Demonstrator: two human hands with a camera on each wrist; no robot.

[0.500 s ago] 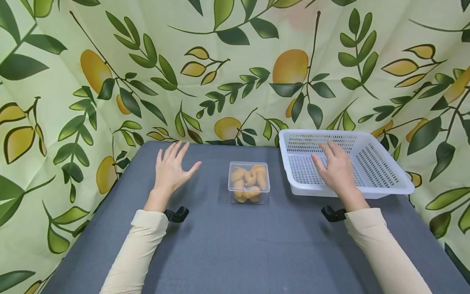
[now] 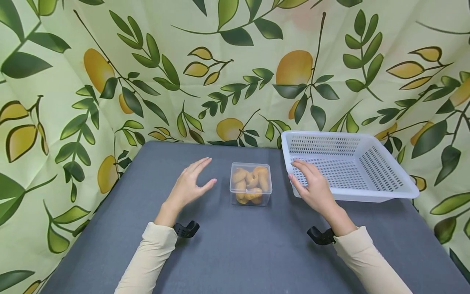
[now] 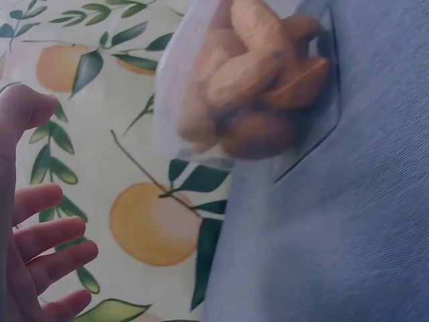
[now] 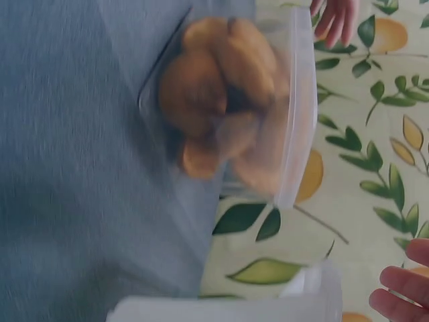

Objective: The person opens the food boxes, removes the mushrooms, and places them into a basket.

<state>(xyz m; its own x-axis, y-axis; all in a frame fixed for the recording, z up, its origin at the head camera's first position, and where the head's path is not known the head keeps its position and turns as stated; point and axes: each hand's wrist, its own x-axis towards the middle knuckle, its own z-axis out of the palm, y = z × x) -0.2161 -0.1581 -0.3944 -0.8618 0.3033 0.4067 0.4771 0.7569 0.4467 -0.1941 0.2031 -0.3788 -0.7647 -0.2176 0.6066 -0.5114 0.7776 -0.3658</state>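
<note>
Low in the frame are two cream sleeves (image 2: 147, 259). The left hand (image 2: 188, 184), left of middle, and the right hand (image 2: 313, 188), right of middle, have loose, spread fingers. Between them, a clear box (image 2: 233, 190) of brown lumps (image 2: 253, 180) sits on the gray-blue table (image 2: 242, 253). Farther right is a white basket (image 2: 378, 195). Leafy cloth (image 2: 161, 16) hangs behind.
</note>
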